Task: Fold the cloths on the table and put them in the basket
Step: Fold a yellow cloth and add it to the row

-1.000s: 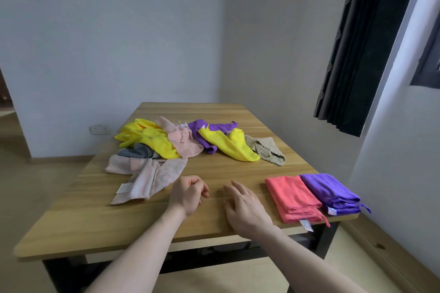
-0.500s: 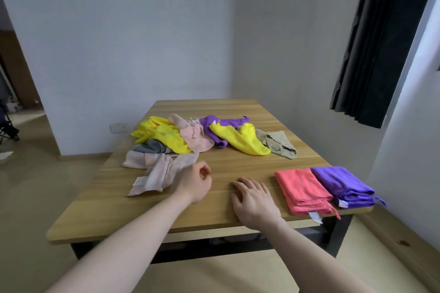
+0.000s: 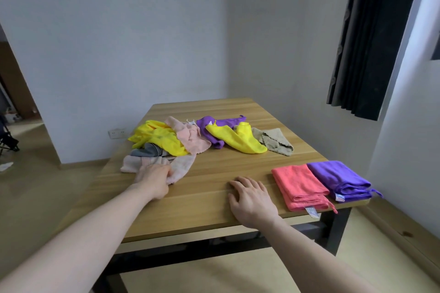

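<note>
Now left hand [image 3: 154, 177] gripping pale pink cloth [image 3: 176, 169], right hand [image 3: 252, 197] flat on table [image 3: 214, 202]

The left arm is stretched forward, its hand [image 3: 154, 176] curled palm-down; the right hand [image 3: 252, 200] is laid flat, fingers spread.

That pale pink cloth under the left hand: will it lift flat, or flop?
Likely floppy: the pale pink cloth lies rumpled and bunches at the left hand. Probably light, being thin. It may drag the grey cloth that touches it.
</note>
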A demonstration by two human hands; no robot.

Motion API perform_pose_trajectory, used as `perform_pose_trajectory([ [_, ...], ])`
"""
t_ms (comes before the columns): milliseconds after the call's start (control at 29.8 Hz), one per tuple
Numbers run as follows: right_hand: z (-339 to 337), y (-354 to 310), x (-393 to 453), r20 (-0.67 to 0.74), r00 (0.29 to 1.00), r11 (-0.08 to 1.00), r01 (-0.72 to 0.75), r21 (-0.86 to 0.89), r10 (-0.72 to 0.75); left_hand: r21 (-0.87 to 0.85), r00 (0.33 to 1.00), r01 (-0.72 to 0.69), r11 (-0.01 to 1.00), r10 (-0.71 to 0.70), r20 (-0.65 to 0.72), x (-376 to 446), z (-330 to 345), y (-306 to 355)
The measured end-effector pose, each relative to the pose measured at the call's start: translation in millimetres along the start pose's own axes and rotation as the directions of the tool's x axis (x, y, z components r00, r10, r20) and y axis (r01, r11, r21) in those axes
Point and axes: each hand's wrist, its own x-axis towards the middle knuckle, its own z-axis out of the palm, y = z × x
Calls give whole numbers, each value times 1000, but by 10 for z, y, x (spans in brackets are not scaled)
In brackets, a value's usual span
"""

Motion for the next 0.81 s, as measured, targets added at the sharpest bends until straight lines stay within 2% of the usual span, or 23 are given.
perform_pose_trajectory([
  [101,4,-6,0,-1,1000,1000,3,3,-3,47,999,25,999,-23,-47,50,-43,-6],
  [201,8,-6,-1,-5,1000,1000,5,3,-5,-49,997,57,997,-60,-54,90,-133,45],
  [268,13,0,-7,-8,1000,1000,10,9,-10,-117,998,26,993,-34,-61,139,-201,139],
  [403,37,27,20,-11,1000,1000,5,22,-5,-190,983,-167,967,149,-103,286,-318,480],
  [537,34,-6,7,-32,999,999,10,36,-9,-123,923,-372,920,352,-157,439,-473,851],
  [805,64,11,33,-62,998,999,25,28,-23,-117,863,-504,856,493,-107,932,-601,1514],
])
